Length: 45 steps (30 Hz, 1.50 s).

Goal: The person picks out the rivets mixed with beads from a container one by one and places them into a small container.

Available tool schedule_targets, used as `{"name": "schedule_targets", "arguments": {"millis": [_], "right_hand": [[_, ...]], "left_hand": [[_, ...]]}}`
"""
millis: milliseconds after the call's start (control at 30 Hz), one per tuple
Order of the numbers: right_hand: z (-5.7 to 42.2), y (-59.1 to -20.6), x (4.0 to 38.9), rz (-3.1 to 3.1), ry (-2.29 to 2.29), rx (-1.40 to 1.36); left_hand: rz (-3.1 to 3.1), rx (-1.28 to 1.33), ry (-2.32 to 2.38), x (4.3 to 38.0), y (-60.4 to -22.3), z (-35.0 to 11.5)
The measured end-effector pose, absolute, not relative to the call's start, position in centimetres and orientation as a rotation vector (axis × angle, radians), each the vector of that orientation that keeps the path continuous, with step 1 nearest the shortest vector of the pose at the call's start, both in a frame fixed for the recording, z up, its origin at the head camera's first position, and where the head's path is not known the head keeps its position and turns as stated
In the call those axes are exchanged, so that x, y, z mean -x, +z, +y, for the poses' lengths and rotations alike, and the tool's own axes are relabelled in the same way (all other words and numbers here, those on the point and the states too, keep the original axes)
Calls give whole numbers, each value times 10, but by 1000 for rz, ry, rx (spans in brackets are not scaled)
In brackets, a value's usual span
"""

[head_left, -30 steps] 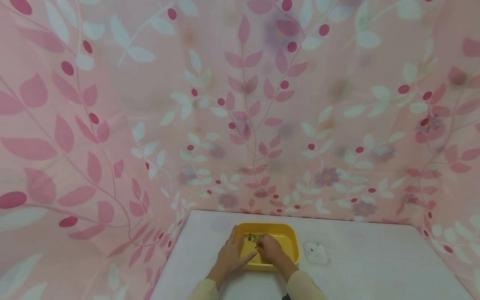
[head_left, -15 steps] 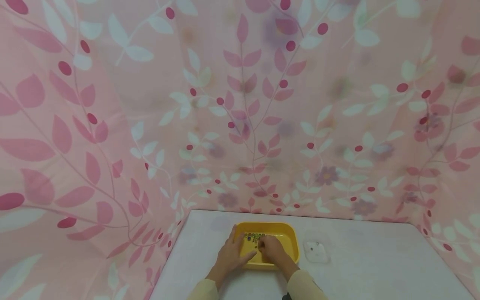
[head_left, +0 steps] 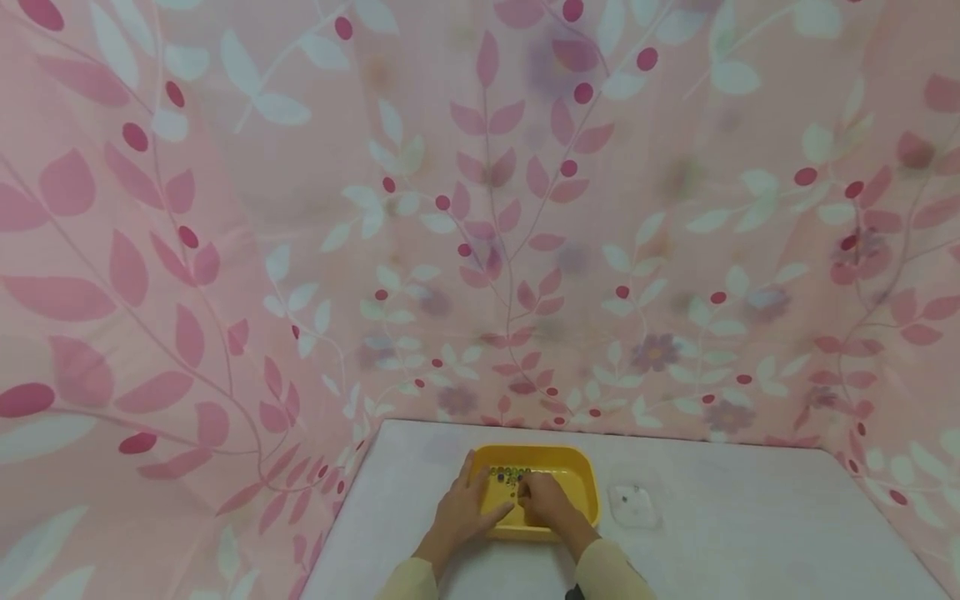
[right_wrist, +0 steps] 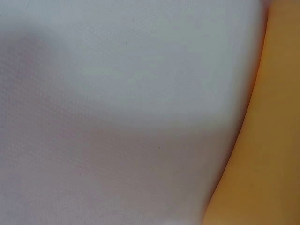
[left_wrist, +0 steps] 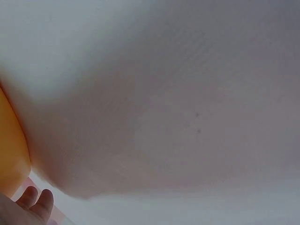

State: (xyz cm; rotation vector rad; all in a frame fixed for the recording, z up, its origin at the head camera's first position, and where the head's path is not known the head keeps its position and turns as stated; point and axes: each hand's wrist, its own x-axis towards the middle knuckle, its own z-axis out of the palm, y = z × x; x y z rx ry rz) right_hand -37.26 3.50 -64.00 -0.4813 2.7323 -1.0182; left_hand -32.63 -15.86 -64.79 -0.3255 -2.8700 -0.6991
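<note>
Small round marbles or beads (head_left: pixel 507 472), some green and some dark, lie in a row and a loose cluster inside a yellow tray (head_left: pixel 576 482). My left hand (head_left: pixel 461 510) rests at the tray's left side, fingers spread and thumb reaching over the near part. In the left wrist view two fingertips (left_wrist: pixel 43 205) show beside the yellow wall. Inside the tray, my right hand (head_left: pixel 546 498) has its fingers curled, with the fingertips right at the cluster's right end. I cannot tell whether it pinches a bead. The right wrist view shows only tabletop and yellow tray wall.
A small clear plastic container (head_left: pixel 634 507) with a few tiny pieces in it stands right of the tray. Both rest on a white-covered table (head_left: pixel 750 517). Pink leaf-patterned curtains (head_left: pixel 510 250) hang behind and along the sides.
The right hand has drawn slightly down from the far row, so the row's right end and a dark bead now show by its fingertips. The left hand has not moved.
</note>
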Motion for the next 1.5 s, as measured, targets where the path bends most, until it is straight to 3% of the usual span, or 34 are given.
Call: {"name": "schedule_targets", "arguments": {"millis": [367, 733, 967, 1500], "right_hand": [[32, -638, 366, 2670, -1233, 486], [35, -600, 384, 2765, -1339, 566], [44, -596, 373, 2748, -1363, 689], [59, -569, 367, 2766, -1388, 652]], "left_hand": [[-2890, 325, -765, 321, -650, -161], [-2848, 353, -678, 331, -640, -160], [-2890, 341, -757, 324, -639, -161], [-2912, 294, -772, 324, -638, -158]]}}
